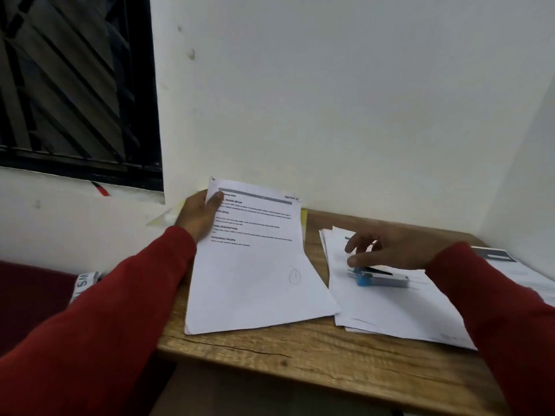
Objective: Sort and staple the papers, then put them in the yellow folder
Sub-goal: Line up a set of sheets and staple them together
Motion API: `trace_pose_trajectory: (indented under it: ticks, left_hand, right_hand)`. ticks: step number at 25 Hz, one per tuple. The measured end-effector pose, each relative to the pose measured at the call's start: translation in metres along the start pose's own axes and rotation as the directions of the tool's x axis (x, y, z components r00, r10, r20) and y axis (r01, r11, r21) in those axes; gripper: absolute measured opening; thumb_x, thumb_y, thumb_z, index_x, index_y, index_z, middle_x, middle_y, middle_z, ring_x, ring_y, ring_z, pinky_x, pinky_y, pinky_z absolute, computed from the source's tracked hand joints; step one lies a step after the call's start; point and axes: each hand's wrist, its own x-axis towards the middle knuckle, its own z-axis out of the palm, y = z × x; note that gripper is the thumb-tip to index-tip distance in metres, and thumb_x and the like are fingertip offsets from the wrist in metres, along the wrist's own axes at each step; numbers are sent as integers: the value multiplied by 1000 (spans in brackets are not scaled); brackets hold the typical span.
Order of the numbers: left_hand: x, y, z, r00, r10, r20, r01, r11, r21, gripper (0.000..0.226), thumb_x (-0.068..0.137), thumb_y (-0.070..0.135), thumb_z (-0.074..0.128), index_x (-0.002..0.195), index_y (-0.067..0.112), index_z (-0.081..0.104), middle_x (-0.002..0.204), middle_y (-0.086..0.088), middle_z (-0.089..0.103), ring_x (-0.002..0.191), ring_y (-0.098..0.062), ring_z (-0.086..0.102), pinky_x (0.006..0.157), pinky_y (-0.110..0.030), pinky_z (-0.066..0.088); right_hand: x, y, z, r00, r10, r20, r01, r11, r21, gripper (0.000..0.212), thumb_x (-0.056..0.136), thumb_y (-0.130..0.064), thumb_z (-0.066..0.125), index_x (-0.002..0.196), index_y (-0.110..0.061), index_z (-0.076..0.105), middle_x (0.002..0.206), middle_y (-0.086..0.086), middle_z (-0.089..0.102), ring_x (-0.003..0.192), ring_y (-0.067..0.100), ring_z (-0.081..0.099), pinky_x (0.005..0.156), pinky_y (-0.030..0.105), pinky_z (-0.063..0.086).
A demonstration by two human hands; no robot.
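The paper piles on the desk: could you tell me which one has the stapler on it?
The middle pile, under the right hand, carries the blue stapler. The left hand holds another set.

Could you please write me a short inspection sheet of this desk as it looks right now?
Surface: wooden desk set in a wall corner.
Job's things: printed sheets at the desk's left edge; loose paper pile to the right; blue and grey stapler lying on that pile; yellow folder mostly hidden behind the sheets.
Clutter: another printed document at far right.
Grippers: left hand holds the sheets by their upper left corner; right hand hovers over the stapler, fingers relaxed.
Cables: nothing seen.
Surroundings: white walls, barred window, red object on the sill.
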Motion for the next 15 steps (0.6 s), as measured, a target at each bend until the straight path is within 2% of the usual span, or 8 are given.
trace_pose_trajectory:
  ticks: [2,5,8,10,12,14,15]
  left_hand:
    - [1,-3,1,1000,25,-7,-25,1000,13,21,103,30,50,106,15,65,105,-9,70,98,-27,66,92,-37,51]
    - [0,-4,2,1000,31,-2,-31,999,-7,20,104,30,50,104,15,64,95,0,70,94,-25,66,90,-37,51]
    - [0,-3,1,999,35,5,-35,999,-5,19,103,31,51,103,16,64,92,3,69,93,-25,67,90,-38,52]
    - [-1,-2,0,999,41,6,-41,999,5,19,103,31,51,102,18,64,91,6,69,92,-24,67,88,-36,52]
    - [-1,-2,0,998,49,27,-49,999,6,20,102,33,52,103,20,66,93,5,71,92,-21,69,91,-38,53]
    - [0,-4,-1,996,73,48,-74,997,19,26,99,42,54,105,22,68,100,1,74,96,-22,70,95,-44,53]
    - [1,-6,-1,995,84,60,-86,996,19,29,97,46,54,105,23,69,102,1,75,98,-21,70,96,-47,53]
  right_hand:
    - [-11,8,3,995,59,80,-45,986,-160,42,77,-54,76,113,-39,61,103,-18,61,90,0,57,84,21,43]
    - [-13,21,16,994,75,75,-56,972,-229,50,80,-51,75,123,-36,56,111,-18,54,97,4,52,93,25,43]
    - [-7,30,20,999,34,40,-23,971,-239,32,84,-44,73,111,-33,60,110,-14,58,100,9,55,91,26,46]
    - [-4,27,14,1000,9,10,-6,969,-247,24,88,-41,70,107,-32,59,106,-13,60,97,9,57,83,17,44]
    - [2,18,3,999,-34,-37,27,984,-178,21,93,-34,66,112,-30,58,101,-11,63,87,8,60,73,10,42]
    - [13,1,-9,993,-93,-78,89,994,-62,27,94,-28,65,119,-30,59,101,-9,64,81,14,64,73,17,48]
    - [22,-10,-14,982,-150,-112,142,987,-79,32,93,-26,67,125,-28,60,104,-8,64,83,15,63,76,21,48]
